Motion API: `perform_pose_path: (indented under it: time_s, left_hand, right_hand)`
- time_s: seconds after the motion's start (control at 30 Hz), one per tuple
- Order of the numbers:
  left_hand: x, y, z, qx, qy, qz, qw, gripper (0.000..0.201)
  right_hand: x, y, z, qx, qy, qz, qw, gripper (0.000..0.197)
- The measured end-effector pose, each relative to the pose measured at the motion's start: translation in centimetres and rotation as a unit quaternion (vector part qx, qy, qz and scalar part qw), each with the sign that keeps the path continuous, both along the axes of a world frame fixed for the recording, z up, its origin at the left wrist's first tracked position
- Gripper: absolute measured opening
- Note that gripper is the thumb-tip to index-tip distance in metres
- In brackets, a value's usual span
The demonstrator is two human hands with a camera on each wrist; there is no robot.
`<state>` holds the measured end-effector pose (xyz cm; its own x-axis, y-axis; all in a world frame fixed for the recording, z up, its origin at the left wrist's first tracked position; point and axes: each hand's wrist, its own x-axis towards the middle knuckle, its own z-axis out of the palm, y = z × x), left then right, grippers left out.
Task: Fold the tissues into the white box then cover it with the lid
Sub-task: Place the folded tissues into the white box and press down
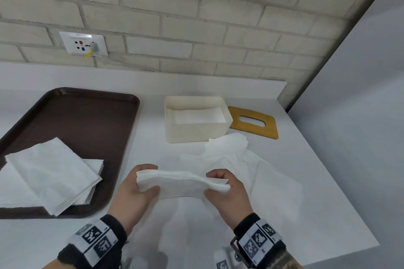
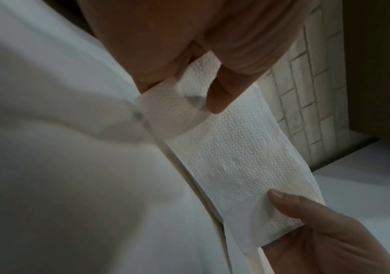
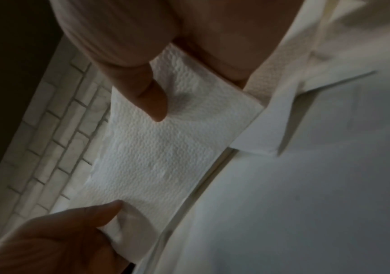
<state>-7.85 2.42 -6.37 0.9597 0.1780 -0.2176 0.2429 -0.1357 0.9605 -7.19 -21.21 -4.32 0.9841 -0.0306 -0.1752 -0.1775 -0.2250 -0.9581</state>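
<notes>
Left hand [image 1: 140, 185] and right hand [image 1: 225, 190] each pinch an end of a folded tissue wad [image 1: 181, 183] above the desk [image 1: 317, 181]. Unevenly gripped, its layers could fan apart or snag the box [image 1: 196, 131] rim. More tissues lie beneath; how many is unclear. The lid [image 1: 253, 122] is partly hidden behind the box.

Head camera looks down at a white countertop [image 1: 306, 181]; both wrist cameras, very close, share a folded white embossed tissue stack [image 2: 236, 157].
</notes>
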Motion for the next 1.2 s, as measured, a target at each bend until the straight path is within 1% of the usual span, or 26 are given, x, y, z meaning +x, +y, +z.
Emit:
perform_pose_path:
  time_s: [0.07,0.13,0.27,0.33,0.4,0.43,0.5,0.53,0.57,0.63,0.67,0.7,0.73,0.77,0.8,0.83,0.87,0.97,1.07,1.13,1.2]
  left_hand:
    - [-0.2,-0.2,0.3,-0.007,-0.003,0.0,1.0,0.048]
    - [-0.5,-0.5,0.5,0.005,-0.008,-0.01,1.0,0.048]
    - [-0.8,-0.6,0.3,0.015,-0.006,-0.015,1.0,0.051]
    - [-0.8,-0.5,0.8,0.014,-0.01,-0.023,1.0,0.038]
    - [-0.8,-0.7,1.9,0.011,-0.021,-0.036,0.999,0.018]
    - [-0.7,-0.7,2.3,0.016,-0.021,-0.044,0.999,0.014]
    - [-0.2,-1.0,3.2,0.026,-0.019,-0.059,0.998,0.014]
    - [0.1,-1.2,3.5,0.036,-0.021,-0.066,0.997,0.015]
    - [0.5,-1.4,3.7,0.053,-0.025,-0.075,0.995,0.021]
    - [1.1,-2.2,4.4,0.089,-0.038,-0.097,0.991,0.03]
    - [1.3,-2.7,5.1,0.105,-0.046,-0.109,0.987,0.031]
    - [1.7,-3.3,5.4,0.117,-0.052,-0.121,0.984,0.03]
    - [1.9,-3.8,5.9,0.121,-0.058,-0.128,0.983,0.026]
    - [2.2,-4.3,6.3,0.12,-0.061,-0.13,0.982,0.023]
    - [2.5,-4.7,6.7,0.115,-0.061,-0.127,0.983,0.021]
    - [2.9,-5.0,6.7,0.107,-0.061,-0.119,0.985,0.02]
    - [3.3,-5.3,6.8,0.1,-0.06,-0.108,0.987,0.019]
    - [4.0,-6.1,6.4,0.075,-0.031,-0.075,0.994,0.015]
    - [4.5,-6.7,5.3,0.084,0.004,-0.029,0.996,0.015]
    - [4.9,-7.3,4.4,0.087,0.024,-0.009,0.996,0.016]
    - [5.2,-8.0,3.7,0.123,0.032,-0.028,0.991,0.015]
  right_hand:
    - [-0.2,0.0,0.0,-0.001,0.016,0.001,1.0,0.039]
    - [-0.3,0.0,-0.2,-0.012,0.024,0.01,1.0,0.041]
    - [0.2,0.0,-0.2,-0.036,0.011,0.01,0.999,0.035]
    - [0.4,-0.3,0.1,-0.054,0.008,0.021,0.998,0.032]
    - [0.7,-0.9,0.5,-0.086,-0.004,0.036,0.996,0.033]
    - [1.0,-1.3,0.9,-0.11,-0.014,0.042,0.993,0.035]
    - [1.5,-1.8,2.0,-0.155,-0.06,0.051,0.985,0.045]
    - [1.9,-2.0,2.7,-0.188,-0.094,0.063,0.976,0.052]
    - [2.4,-2.0,3.6,-0.233,-0.126,0.088,0.96,0.062]
    - [3.3,-1.6,5.3,-0.334,-0.154,0.174,0.914,0.081]
    - [3.8,-1.3,6.0,-0.376,-0.156,0.215,0.888,0.084]
    - [4.4,-1.0,6.6,-0.405,-0.154,0.249,0.866,0.078]
    - [5.0,-0.9,7.0,-0.417,-0.146,0.272,0.855,0.065]
    - [5.5,-1.0,7.4,-0.411,-0.135,0.281,0.857,0.047]
    - [6.1,-1.2,7.8,-0.389,-0.124,0.282,0.868,0.031]
    - [6.5,-1.6,8.0,-0.363,-0.111,0.28,0.882,0.021]
    - [6.9,-2.1,8.0,-0.346,-0.101,0.278,0.89,0.017]
    - [7.9,-3.9,7.6,-0.338,-0.061,0.269,0.9,0.018]
    - [9.4,-6.0,7.1,-0.345,-0.016,0.268,0.899,0.025]
    - [11.3,-7.4,7.8,-0.355,-0.014,0.267,0.896,0.025]
    - [13.6,-8.2,9.4,-0.372,-0.025,0.264,0.89,0.026]
